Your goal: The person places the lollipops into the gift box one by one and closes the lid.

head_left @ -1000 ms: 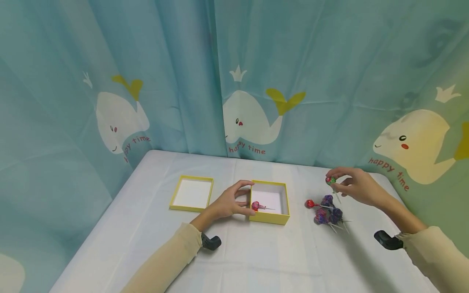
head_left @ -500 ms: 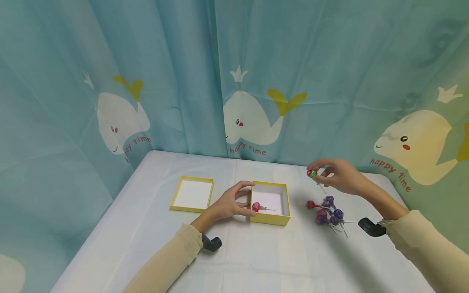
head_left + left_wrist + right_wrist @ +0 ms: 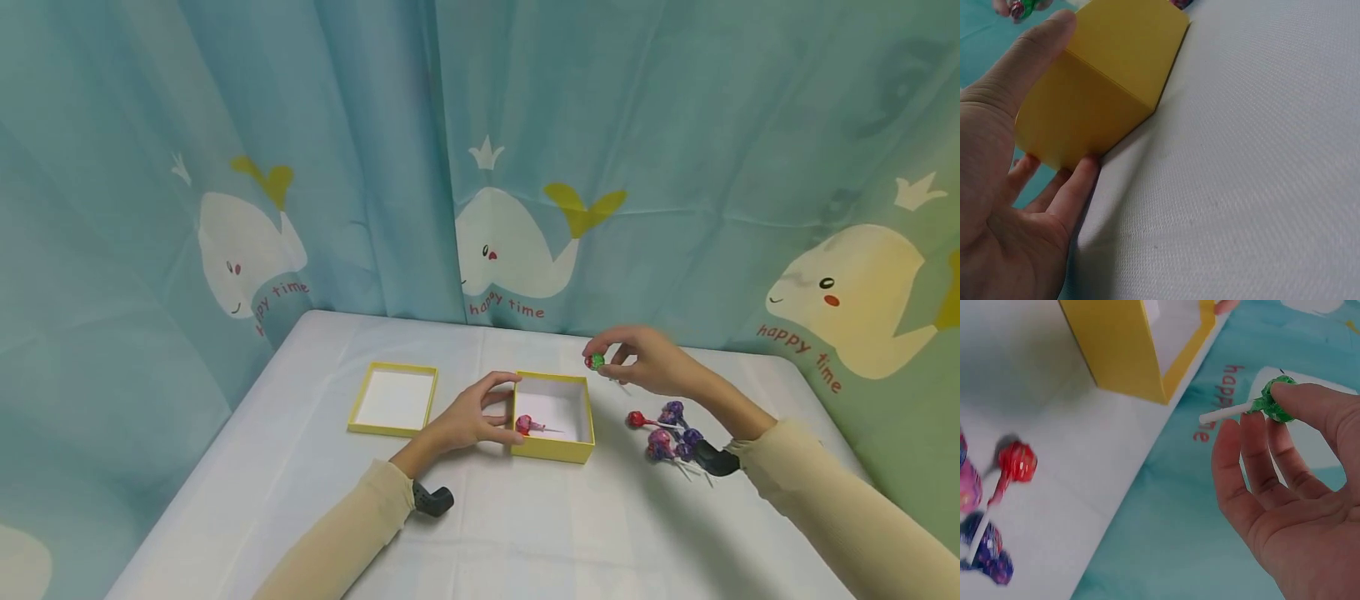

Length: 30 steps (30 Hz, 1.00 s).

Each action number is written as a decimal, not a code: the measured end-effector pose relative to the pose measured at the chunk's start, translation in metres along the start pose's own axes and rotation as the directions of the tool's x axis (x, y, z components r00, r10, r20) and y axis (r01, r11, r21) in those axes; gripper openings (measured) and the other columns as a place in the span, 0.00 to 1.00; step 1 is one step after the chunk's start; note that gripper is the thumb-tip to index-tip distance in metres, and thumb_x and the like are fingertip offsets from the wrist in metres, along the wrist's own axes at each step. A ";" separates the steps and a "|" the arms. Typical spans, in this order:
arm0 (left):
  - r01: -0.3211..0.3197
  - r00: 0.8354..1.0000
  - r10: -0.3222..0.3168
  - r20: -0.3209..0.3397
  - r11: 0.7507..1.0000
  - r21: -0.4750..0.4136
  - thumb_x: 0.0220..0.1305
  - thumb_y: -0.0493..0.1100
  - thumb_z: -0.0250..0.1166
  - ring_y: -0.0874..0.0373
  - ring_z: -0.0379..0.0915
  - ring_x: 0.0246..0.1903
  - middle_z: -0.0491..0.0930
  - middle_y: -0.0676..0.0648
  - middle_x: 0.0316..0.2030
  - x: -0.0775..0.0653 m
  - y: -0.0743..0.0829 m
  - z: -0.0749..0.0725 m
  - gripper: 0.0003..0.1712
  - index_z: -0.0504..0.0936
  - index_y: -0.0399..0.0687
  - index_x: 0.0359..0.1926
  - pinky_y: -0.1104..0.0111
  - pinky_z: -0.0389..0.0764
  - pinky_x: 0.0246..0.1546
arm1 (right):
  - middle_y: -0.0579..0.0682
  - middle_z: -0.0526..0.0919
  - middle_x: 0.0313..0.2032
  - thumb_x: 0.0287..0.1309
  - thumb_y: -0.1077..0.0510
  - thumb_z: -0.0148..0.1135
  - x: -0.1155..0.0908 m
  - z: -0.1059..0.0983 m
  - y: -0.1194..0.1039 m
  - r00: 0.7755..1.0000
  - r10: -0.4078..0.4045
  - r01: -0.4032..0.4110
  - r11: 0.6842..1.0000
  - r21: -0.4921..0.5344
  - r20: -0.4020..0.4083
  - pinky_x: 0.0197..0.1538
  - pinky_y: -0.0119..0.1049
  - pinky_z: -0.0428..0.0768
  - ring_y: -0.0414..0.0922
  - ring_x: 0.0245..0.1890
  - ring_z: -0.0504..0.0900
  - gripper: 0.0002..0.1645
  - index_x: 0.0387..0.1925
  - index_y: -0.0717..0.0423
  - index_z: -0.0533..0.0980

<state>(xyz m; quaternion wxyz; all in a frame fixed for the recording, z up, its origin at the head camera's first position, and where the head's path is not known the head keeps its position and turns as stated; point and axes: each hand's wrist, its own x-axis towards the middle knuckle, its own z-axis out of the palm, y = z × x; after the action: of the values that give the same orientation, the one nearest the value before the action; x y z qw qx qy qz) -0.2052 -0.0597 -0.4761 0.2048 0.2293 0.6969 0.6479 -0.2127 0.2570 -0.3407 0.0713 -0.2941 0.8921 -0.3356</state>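
My left hand (image 3: 467, 417) clamps the box (image 3: 551, 450), presumably steadying it; my right hand (image 3: 651, 363) pinches the green lollipop (image 3: 1263, 404).

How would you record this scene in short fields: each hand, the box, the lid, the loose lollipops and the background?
Left hand: grips the left side of the yellow box
Right hand: pinches a green-and-red lollipop above the table
Box: upright, open; pink lollipop inside
Lid: flat on the table, left of the box, apart from it
Loose lollipops: right of the box; red, pink and purple; exact count unclear
Background: whale-print blue-green curtain
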 end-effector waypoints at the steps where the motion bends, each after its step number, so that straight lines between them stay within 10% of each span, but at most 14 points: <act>1: 0.001 1.000 -0.001 -0.001 1.000 -0.002 0.51 0.33 0.82 0.49 0.61 0.74 0.61 0.49 0.75 0.000 0.000 0.000 0.53 0.64 0.46 0.75 0.62 0.81 0.60 | 0.52 0.83 0.44 0.62 0.68 0.70 0.002 0.003 0.000 1.000 -0.002 0.002 1.000 0.017 0.012 0.31 0.40 0.88 0.44 0.32 0.85 0.17 0.52 0.55 0.84; 30: -0.010 1.000 0.010 0.015 1.000 -0.013 0.52 0.34 0.81 0.50 0.62 0.73 0.61 0.48 0.75 0.000 -0.001 -0.001 0.50 0.66 0.57 0.72 0.61 0.81 0.61 | 0.50 0.87 0.45 0.56 0.74 0.70 0.043 0.087 0.008 0.976 -0.199 0.198 0.980 0.028 0.082 0.43 0.37 0.88 0.49 0.40 0.84 0.16 0.46 0.59 0.84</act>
<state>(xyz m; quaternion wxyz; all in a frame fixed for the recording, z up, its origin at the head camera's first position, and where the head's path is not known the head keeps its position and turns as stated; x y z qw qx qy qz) -0.2058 -0.0602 -0.4775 0.2081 0.2362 0.6902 0.6515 -0.2236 0.1882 -0.4094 0.0778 -0.3949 0.8511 -0.3370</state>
